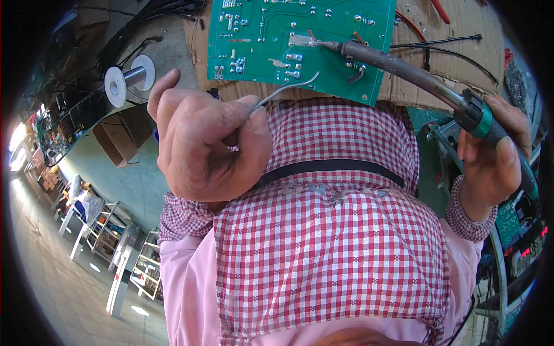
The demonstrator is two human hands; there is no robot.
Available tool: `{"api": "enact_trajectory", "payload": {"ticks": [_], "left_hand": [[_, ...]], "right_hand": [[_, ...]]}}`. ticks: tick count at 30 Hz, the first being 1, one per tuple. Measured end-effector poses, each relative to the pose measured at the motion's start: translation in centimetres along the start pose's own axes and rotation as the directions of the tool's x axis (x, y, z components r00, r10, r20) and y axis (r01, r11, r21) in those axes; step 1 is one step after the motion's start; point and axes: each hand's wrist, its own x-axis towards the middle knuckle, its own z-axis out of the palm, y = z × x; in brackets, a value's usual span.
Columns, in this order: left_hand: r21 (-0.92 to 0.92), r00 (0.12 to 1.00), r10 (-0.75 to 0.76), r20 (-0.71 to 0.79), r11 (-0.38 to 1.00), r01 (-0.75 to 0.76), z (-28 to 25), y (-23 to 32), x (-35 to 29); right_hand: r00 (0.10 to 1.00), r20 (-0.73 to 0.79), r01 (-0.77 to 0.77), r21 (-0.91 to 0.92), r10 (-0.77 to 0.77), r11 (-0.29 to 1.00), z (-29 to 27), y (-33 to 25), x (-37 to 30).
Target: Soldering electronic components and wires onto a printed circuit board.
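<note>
Soldering was the step in hand: my right hand (490,161) gripped the soldering iron (415,72), its tip on a pad of the green circuit board (259,34) lying on cardboard (461,34). My left hand (202,144) pinched thin, bent solder wire (285,89), which I judged next needed feeding to the tip.

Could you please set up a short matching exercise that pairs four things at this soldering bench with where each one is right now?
Things:
1. soldering iron
2. solder wire
3. solder spool
4. green circuit board

Places:
A. standing on the bench, to the left of the board
B. gripped in the right hand, tip on the board
C. lying on brown cardboard
D. pinched in the left hand, end pointing toward the board

Pairs: 1-B, 2-D, 3-A, 4-C
</note>
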Motion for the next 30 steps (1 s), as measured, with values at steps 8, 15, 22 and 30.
{"api": "enact_trajectory", "payload": {"ticks": [8, 15, 22, 30], "left_hand": [[0.049, 0.993, 0.113, 0.033, 0.992, -0.115, 1.9, 1.2, 2.0], [0.061, 0.987, 0.151, 0.047, 0.986, -0.154, 3.0, 1.7, 3.0], [0.097, 0.985, 0.156, 0.067, 0.982, -0.162, 3.2, 1.7, 3.3], [0.119, 0.983, 0.15, 0.103, 0.98, -0.162, 3.2, 1.7, 3.4]], "right_hand": [[0.993, -0.118, 0.003, 0.132, 0.013, 0.991, -1.5, 0.4, -1.5], [0.994, -0.106, -0.022, 0.164, 0.04, 0.986, -2.4, 1.5, -1.9], [0.992, -0.087, -0.077, 0.17, 0.093, 0.982, -2.5, 1.7, -1.8], [0.996, -0.05, -0.069, 0.131, 0.076, 0.989, -2.8, 1.5, -1.3]]}}
